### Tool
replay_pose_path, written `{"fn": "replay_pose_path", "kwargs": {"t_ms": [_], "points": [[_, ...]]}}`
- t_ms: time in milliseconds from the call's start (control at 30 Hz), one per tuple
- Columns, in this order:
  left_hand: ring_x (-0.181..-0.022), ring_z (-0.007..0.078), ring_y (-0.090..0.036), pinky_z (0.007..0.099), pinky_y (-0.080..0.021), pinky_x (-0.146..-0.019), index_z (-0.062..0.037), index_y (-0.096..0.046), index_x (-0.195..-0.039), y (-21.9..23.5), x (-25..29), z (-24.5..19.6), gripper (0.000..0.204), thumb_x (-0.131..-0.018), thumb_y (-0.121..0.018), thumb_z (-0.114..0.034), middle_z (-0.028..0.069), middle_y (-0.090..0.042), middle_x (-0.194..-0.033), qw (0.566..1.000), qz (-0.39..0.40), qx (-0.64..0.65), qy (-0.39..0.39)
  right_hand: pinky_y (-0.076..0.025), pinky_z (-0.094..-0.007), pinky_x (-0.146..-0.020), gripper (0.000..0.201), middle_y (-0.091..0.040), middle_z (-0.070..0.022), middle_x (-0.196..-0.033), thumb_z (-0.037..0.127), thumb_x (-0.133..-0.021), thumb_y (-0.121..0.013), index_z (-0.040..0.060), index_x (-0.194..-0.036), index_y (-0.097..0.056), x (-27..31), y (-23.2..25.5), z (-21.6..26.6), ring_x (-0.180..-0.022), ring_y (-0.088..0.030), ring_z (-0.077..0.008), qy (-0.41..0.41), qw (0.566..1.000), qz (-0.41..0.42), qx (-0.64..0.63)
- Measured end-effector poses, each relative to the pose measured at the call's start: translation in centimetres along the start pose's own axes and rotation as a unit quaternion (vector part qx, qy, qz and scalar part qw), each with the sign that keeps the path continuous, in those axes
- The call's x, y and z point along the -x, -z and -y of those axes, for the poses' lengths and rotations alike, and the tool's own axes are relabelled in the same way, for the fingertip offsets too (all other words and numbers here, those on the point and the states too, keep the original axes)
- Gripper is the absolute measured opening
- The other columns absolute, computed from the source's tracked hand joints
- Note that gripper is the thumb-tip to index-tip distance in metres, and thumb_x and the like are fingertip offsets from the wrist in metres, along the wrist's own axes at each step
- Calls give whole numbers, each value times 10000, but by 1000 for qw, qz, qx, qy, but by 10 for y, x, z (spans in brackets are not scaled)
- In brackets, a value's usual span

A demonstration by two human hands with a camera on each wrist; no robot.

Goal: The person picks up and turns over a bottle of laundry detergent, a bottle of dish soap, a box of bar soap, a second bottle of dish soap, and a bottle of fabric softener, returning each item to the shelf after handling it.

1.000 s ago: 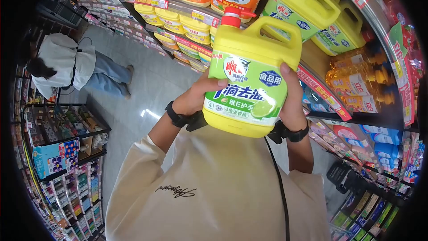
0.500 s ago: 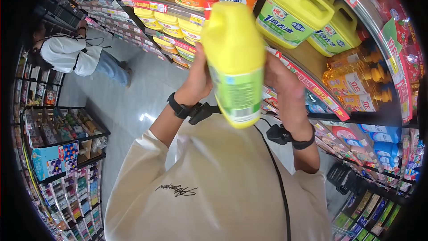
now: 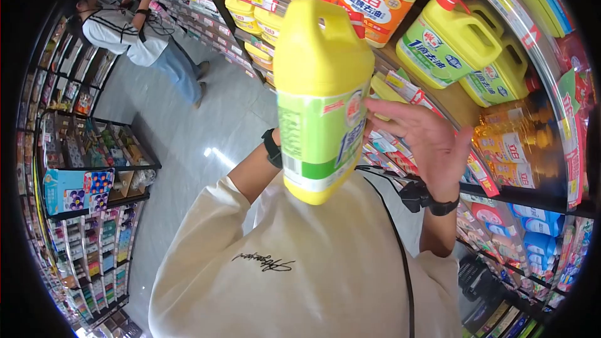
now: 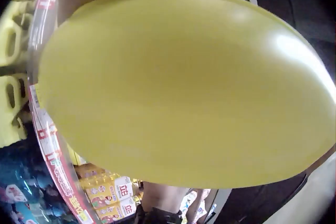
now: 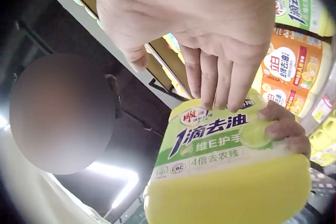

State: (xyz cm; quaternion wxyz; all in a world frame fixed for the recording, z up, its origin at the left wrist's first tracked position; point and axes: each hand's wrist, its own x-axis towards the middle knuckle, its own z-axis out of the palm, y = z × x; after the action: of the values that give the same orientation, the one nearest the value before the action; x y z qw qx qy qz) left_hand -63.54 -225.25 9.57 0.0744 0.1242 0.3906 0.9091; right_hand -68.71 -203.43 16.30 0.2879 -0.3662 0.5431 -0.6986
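A yellow jug of dish soap (image 3: 322, 56) with a green and white label is held up before my chest. In the head view its narrow side faces me. My left hand grips it from the far side, mostly hidden there; the fingers of that left hand (image 5: 287, 129) wrap the jug's edge in the right wrist view. My right hand (image 3: 429, 141) has its fingers extended, their tips at the front label. In the left wrist view the jug's smooth yellow base (image 4: 184, 92) fills most of the picture.
Matching yellow jugs (image 3: 447, 37) stand on the shelf at upper right, beside orange-labelled bottles (image 3: 379, 0) and amber bottles (image 3: 510, 144). A person (image 3: 138, 37) stands in the aisle at upper left. Display racks (image 3: 94, 144) line the left side.
The jug has turned from front label facing me to its narrow side. My right hand has gone from gripping its side to straight fingers against the label. The view has shifted slightly.
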Motion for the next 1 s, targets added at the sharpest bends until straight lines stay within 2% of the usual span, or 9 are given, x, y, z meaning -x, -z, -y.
{"fn": "replay_pose_path", "kwargs": {"t_ms": [67, 167, 267, 300, 333, 433, 533, 733, 1000], "points": [[-1249, 256, -593, 397, -494, -1051, -59, -383, -1489, -1, -2, -1, 793, -1008, -268, -680, 146, -567, -1399, 1000, -19, -9, -9, -364, -522, -1133, 957, -554, -263, -1404, 763, -923, -390, -72, -1372, -520, 0, 1, -4, -1338, -520, -355, 9, 1000, -10, 13], [-1240, 260, -603, 400, -504, -1046, -65, -387, -1488, -3, -9, -7, 797, -1010, -242, -686, 148, -572, -1396, 997, -65, -25, -28, -350, -511, -1145, 764, -509, -232, -1456, 528, -895, -635, -39, -1392, -510, 1, 8, -14, -1372, -486, -334, 18, 999, -26, 0], [-1232, 264, -613, 403, -515, -1040, -71, -392, -1487, 2, -14, -5, 802, -1012, -216, -693, 151, -577, -1393, 994, -109, 16, -28, -331, -495, -1160, 705, -455, -182, -1501, 344, -838, -739, -6, -1403, -505, 1, 8, -17, -1411, -438, -304, 40, 999, -15, 31], [-1232, 255, -614, 398, -519, -1035, -68, -390, -1488, 5, -15, -1, 789, -1019, -222, -680, 149, -577, -1395, 990, -128, 52, -25, -320, -481, -1169, 758, -420, -150, -1524, 212, -786, -787, 13, -1439, -456, 2, 9, -16, -1432, -403, -291, 35, 999, 2, 26], [-1231, 247, -615, 393, -523, -1030, -66, -387, -1488, 7, -17, 1, 775, -1025, -228, -668, 147, -576, -1397, 985, -148, 88, -21, -318, -479, -1170, 783, -419, -150, -1526, 185, -776, -796, 15, -1449, -434, 3, 4, -13, -1431, -405, -292, 30, 999, -13, 36], [-1225, 230, -620, 370, -536, -1010, -60, -379, -1491, 0, -20, -4, 736, -1044, -243, -628, 138, -578, -1397, 986, -160, 42, -32, -313, -476, -1173, 890, -407, -147, -1540, 72, -747, -817, 26, -1494, -334, 4, -8, -7, -1435, -401, -297, 17, 997, -30, 75], [-1218, 215, -624, 353, -543, -1000, -56, -380, -1488, -2, -22, -3, 733, -1045, -250, -625, 134, -576, -1399, 988, -154, 31, -7, -339, -474, -1159, 825, -410, -151, -1538, 56, -798, -788, 23, -1488, -336, 8, -15, -7, -1441, -393, -295, 45, 990, -55, 126], [-1201, 212, -635, 350, -553, -984, -65, -385, -1485, -4, -26, 3, 722, -1046, -251, -622, 133, -585, -1386, 987, -146, 67, 2, -432, -452, -1099, 682, -424, -161, -1516, 9, -883, -709, 18, -1463, -350, 10, -17, -7, -1437, -399, -289, 23, 991, -88, 102], [-1210, 207, -628, 351, -544, -995, -61, -396, -1477, 0, -29, 4, 707, -1050, -272, -610, 128, -596, -1375, 987, -151, 56, 6, -459, -422, -1070, 646, -446, -153, -1498, 11, -895, -696, 9, -1451, -366, 11, -16, -10, -1392, -457, -274, 9, 992, -103, 79]]}}
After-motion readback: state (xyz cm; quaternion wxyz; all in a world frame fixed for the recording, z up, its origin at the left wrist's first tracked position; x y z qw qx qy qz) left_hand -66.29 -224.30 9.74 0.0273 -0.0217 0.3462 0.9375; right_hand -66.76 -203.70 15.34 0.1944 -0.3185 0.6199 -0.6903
